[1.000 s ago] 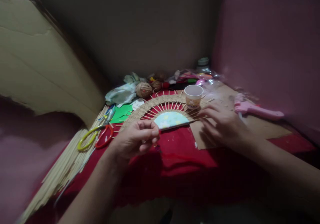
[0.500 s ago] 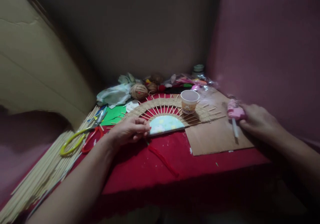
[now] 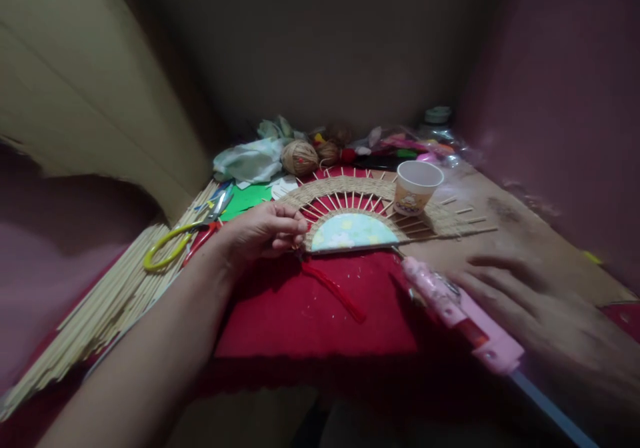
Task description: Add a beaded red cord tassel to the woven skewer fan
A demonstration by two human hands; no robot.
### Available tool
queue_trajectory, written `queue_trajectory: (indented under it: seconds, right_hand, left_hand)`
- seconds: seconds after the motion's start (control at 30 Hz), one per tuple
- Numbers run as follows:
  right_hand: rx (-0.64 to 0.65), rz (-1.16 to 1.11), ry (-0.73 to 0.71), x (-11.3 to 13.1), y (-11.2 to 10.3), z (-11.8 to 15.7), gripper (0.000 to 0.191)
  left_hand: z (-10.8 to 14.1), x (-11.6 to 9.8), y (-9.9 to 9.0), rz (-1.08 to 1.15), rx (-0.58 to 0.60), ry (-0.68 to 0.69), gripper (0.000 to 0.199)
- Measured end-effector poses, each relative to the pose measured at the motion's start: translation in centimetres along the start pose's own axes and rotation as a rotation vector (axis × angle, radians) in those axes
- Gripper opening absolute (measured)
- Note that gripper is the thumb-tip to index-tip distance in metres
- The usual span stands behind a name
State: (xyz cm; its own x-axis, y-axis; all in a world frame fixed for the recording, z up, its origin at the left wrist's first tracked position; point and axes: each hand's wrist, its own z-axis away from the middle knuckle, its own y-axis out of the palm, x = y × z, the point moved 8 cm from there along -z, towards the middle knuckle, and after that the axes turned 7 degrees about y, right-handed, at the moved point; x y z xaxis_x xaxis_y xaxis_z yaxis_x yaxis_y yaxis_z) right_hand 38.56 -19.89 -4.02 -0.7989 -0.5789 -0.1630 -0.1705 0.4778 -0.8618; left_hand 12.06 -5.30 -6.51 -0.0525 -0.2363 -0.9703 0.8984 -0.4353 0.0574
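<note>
A woven half-round fan with thin sticks radiating through it lies on the red cloth, a pale blue flowered half-disc at its centre. My left hand is closed in a pinch at the disc's left corner; what sits between the fingertips is hidden. A red tassel-like strand trails across the cloth from just below those fingers. On the right, my right hand, blurred, is round a pink hot glue gun with a glue stick out its back. Its nozzle points at the disc's right corner.
A paper cup stands on the fan's right part, over cardboard. Scissors and a bundle of sticks lie at the left. Twine balls, cloth and a jar line the back.
My right hand has brought the glue gun from the right side of the cardboard left and nearer, to the disc's right corner. My left hand keeps its pinch. The view has shifted.
</note>
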Motion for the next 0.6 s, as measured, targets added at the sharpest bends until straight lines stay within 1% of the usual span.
queue_trajectory:
  seconds: [0.03, 0.1, 0.23, 0.33, 0.43, 0.6]
  right_hand:
    - [-0.030, -0.036, -0.075, 1.2, -0.1, -0.7, 0.042]
    - [-0.029, -0.056, -0.141, 2.5, 0.4, -1.9, 0.044]
    - [-0.001, -0.041, -0.194, 3.7, 1.5, -3.3, 0.046]
    - [0.004, -0.032, -0.201, 4.2, 1.7, -3.9, 0.044]
    - [-0.020, -0.003, -0.213, 4.4, 1.4, -4.6, 0.041]
    - [-0.035, -0.014, -0.220, 4.5, 1.2, -5.1, 0.039]
  left_hand:
    - [0.2, 0.0, -0.1, -0.004, -0.006, -0.008, 0.008]
    - [0.4, 0.4, -0.1, -0.006, 0.003, -0.035, 0.007]
    - [0.2, 0.9, 0.2, 0.002, 0.030, -0.072, 0.007]
    - [0.0, 0.9, 0.2, -0.013, 0.019, -0.064, 0.008]
    - [0.0, 0.7, 0.2, -0.032, 0.013, -0.053, 0.008]
    - [0.0, 1.0, 0.3, -0.049, 0.037, -0.064, 0.009]
